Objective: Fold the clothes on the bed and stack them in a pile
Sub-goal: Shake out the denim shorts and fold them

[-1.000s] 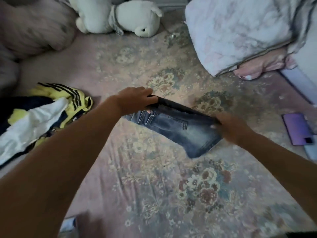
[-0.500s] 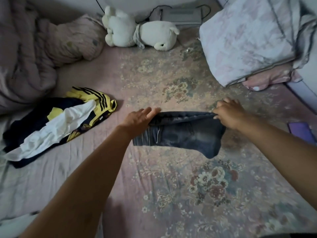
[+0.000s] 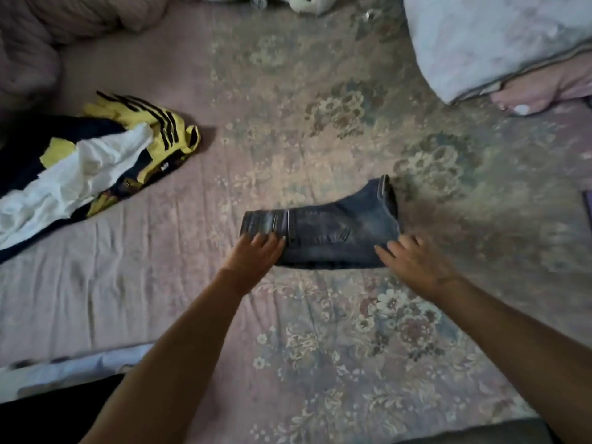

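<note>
- Folded jeans [image 3: 323,233] lay flat on the bed [image 3: 160,299] just right of the frame's centre, their long axis running left to right with a slight upward tilt toward the right.
- The jeans' right end flared up to a corner pointing toward the upper right of the frame; the left end was squared off, showing stacked folds.
- The left hand [image 3: 256,256] rested palm down on the jeans' lower left corner, fingers straight and spread, gripping nothing.
- The right hand [image 3: 413,261] lay palm down at the jeans' lower right corner, fingers extended and loosely splayed toward the upper left, touching the denim without clasping it.
- Both forearms reached in from the bottom of the frame and converged toward the jeans, the left from lower left, the right from lower right.
- An unfolded heap [image 3: 83,168] of yellow, dark and white clothing sat at the left edge, well apart from the jeans.
- A pale quilt [image 3: 487,43] filled the upper right corner, with pink fabric [image 3: 544,88] showing beneath it.
- A soft toy [image 3: 304,2] was cut off by the top edge, and a bunched blanket [image 3: 64,24] occupied the upper left.
- A purple object [image 3: 587,206] was barely visible at the right edge.
</note>
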The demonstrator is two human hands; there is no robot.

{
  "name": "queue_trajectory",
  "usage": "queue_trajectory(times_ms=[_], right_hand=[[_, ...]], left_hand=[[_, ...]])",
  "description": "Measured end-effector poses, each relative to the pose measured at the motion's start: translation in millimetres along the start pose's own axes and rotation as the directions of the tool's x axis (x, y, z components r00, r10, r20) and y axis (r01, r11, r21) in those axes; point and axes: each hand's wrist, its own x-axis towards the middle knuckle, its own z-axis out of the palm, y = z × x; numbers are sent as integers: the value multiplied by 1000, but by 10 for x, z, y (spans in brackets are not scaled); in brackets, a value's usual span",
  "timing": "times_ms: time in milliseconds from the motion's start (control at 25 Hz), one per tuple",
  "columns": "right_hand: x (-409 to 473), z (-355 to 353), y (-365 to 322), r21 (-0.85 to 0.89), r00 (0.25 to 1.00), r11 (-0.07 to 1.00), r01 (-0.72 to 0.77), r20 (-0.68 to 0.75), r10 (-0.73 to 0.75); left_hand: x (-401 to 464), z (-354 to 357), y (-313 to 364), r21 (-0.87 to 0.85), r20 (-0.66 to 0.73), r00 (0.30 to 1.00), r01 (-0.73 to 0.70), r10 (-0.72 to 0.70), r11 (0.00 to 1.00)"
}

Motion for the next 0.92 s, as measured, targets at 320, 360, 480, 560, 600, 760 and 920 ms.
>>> queue_trajectory(times_ms=[320,360,480,560,600,760,920], right_hand=[[72,785,-866,403,987,902,-156,98,127],[262,844,-803,389,982,902,-186,91,163],[558,1139,-548,408,946,866,-287,264,189],[459,1457,-314,393,877,821,-414,415,244],[370,1566,-224,379,852,810,-447,457,256],[335,1575,-43,332,930,870,-365,174,324],[822,1285,418,368,888,828,-424,-9,459]], left_hand=[[98,614,934,-246,69,968,251,-242,936],[337,599,939,-273,56,962,273,-268,923],[831,778,1020,-272,210,930,351,-301,896],[924,1048,1049,-269,285,909,379,-303,885],[927,1131,1057,-275,304,907,377,-292,884],[933,1157,1050,-242,270,920,351,-285,904],[1044,1019,1038,-280,102,964,265,-246,923]])
